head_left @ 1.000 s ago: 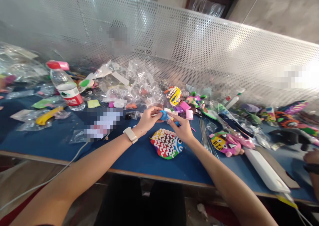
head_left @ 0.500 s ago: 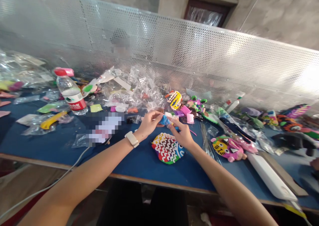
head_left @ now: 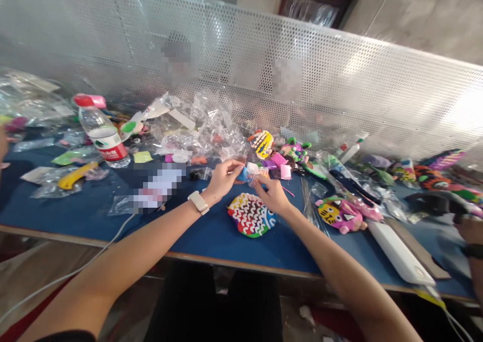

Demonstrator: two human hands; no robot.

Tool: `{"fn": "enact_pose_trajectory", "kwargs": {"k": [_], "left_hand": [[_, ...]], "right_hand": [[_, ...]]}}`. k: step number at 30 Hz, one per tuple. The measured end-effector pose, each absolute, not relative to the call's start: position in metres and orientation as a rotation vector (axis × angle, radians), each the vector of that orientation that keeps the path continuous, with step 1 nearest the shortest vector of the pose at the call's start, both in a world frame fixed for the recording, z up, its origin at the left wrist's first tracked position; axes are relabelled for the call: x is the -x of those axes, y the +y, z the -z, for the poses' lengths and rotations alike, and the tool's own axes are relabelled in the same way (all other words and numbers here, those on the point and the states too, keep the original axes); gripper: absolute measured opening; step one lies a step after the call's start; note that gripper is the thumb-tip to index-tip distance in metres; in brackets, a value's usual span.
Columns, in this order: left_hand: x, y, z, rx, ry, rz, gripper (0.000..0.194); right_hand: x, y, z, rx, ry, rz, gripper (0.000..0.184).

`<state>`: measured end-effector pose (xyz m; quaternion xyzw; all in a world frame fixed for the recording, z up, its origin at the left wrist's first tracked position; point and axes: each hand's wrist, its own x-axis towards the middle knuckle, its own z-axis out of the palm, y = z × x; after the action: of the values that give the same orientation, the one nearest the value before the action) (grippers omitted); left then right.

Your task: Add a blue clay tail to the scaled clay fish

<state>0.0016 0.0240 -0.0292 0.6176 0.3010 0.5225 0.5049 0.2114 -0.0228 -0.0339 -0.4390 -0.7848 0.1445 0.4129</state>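
Observation:
My left hand [head_left: 222, 182], with a pale watch on its wrist, pinches a small lump of blue modelling clay [head_left: 245, 174]. The fingers of my right hand [head_left: 272, 195] are closed on a small clear plastic bag [head_left: 256, 175] right beside the clay. Whether the clay is still partly inside the bag I cannot tell. On the blue table just below my hands lies a fish-shaped clay piece [head_left: 251, 215], with white wavy scales over red, yellow and green and a blue head. Pink clay pieces [head_left: 286, 171] lie behind my right hand.
Crumpled clear bags [head_left: 207, 125] heap against the perforated metal screen [head_left: 234, 55]. To the left stand a water bottle [head_left: 104, 138] and a phone [head_left: 156, 186] on a cable. A pink-and-yellow clay animal [head_left: 339, 215] and a white power bank [head_left: 396, 254] lie right. Another person's arm [head_left: 471, 241] enters at right.
My hands have drawn slightly apart, and more clear bag shows between the blue clay and my right fingers. Another person's arm has come in at the right edge. The view has shifted slightly.

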Motion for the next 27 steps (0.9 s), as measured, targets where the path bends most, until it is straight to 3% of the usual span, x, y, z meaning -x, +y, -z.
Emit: {"fn": "enact_pose_trajectory", "kwargs": {"k": [7, 12, 19, 27], "left_hand": [[-0.004, 0.023, 0.026, -1.485, 0.675, -1.293, 0.043], [-0.005, 0.020, 0.021, -1.509, 0.657, -1.343, 0.043], [-0.005, 0.023, 0.026, -1.613, 0.667, -1.364, 0.034], [-0.005, 0.025, 0.029, -1.732, 0.659, -1.408, 0.029]], "right_hand": [[-0.211, -0.024, 0.036, 1.141, -1.956, -0.341, 0.051], [-0.208, -0.025, 0.033, 1.188, -1.842, -0.321, 0.049], [-0.204, -0.025, 0.029, 1.080, -1.737, -0.678, 0.042], [-0.200, -0.028, 0.026, 1.158, -1.677, -0.610, 0.045]]}}
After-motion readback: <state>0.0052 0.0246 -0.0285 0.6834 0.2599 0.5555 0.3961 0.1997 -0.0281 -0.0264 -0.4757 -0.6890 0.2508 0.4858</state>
